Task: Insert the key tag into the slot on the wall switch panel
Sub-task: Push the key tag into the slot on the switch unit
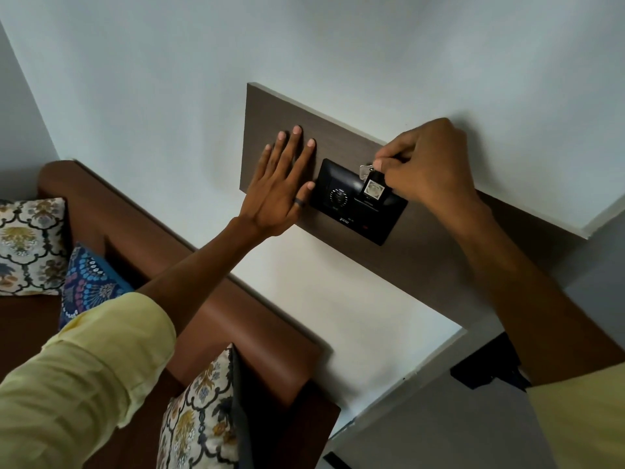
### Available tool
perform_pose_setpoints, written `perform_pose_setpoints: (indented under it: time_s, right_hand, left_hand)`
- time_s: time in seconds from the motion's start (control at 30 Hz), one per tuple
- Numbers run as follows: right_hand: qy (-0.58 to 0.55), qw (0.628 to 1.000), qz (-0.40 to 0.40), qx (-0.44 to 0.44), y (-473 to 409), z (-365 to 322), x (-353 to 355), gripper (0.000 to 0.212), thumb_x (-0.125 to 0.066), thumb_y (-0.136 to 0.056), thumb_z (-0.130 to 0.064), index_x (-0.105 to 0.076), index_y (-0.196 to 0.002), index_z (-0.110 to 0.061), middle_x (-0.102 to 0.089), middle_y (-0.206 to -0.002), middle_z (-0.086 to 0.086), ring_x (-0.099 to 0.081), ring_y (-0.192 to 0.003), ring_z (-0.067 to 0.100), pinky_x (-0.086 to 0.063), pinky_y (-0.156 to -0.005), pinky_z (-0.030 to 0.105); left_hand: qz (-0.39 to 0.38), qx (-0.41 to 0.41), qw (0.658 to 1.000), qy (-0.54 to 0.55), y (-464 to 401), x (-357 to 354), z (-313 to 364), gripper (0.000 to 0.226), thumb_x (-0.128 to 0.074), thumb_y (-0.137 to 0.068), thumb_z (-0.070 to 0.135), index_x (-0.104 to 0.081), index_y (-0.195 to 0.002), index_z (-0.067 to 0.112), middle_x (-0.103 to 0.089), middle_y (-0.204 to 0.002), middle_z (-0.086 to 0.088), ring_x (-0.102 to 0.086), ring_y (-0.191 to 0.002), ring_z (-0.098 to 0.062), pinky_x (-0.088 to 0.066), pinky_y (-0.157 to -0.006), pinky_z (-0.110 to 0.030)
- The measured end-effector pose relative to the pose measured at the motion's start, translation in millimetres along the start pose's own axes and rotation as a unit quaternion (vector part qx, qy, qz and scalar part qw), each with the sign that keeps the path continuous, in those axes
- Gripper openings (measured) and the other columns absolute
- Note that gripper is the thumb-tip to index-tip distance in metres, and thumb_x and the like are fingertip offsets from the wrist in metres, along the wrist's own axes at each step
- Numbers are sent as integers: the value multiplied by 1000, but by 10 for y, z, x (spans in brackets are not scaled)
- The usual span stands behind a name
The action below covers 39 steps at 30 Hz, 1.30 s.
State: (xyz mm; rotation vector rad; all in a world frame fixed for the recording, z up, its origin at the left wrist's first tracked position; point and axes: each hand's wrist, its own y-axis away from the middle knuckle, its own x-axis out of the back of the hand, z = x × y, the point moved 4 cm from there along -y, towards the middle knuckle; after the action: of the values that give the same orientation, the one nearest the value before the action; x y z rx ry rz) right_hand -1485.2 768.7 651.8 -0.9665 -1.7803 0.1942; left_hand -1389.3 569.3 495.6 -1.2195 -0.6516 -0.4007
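Observation:
A black switch panel (358,211) with a round dial is mounted on a dark wood board (270,113) on the wall. My right hand (426,164) pinches the top of a black key tag (373,189) with a pale square label; a metal key (365,170) dangles beside it. The tag's lower end sits at the slot on the panel's upper right. How deep it sits I cannot tell. My left hand (284,184) lies flat on the board, fingers spread, thumb tip touching the panel's left edge.
A brown sofa back (216,306) runs below the board along the white wall. Patterned cushions (30,245) and a blue one (91,282) lie on it, another cushion (199,411) nearer me. A wall corner stands at the right.

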Motion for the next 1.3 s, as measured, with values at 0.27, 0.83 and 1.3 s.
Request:
perform_pose_setpoints:
  time_s: [0.27,0.83,1.3]
  right_hand:
    - [-40,999,-14,-26,-34,-36,-7,13,-84,-80,-7,-76,-90,-8,-72,-67,-4,-68,-44,2,-56,-43,17]
    - [77,993,-70,-53,-101,-118,84,8,-84,-79,-30,-78,-77,-25,-77,-72,0,-68,-42,11,-55,-56,21]
    - [254,959,-124,-24,-258,-284,-73,20,-77,-72,-12,-74,-90,-5,-67,-78,10,-60,-62,25,-59,-70,33]
  left_hand:
    - [13,-13,1000,0,-8,-6,-21,68,-31,-114,42,-13,-173,12,-4,-181,-17,1,-168,-36,-3,-138,-51]
    - [11,-5,1000,7,-10,14,18,68,-29,-114,41,-13,-173,10,-3,-181,-18,1,-168,-35,-3,-138,-50]
    - [13,-8,1000,0,6,70,34,67,-29,-114,40,-15,-172,11,-5,-181,-17,-1,-168,-35,-4,-138,-50]
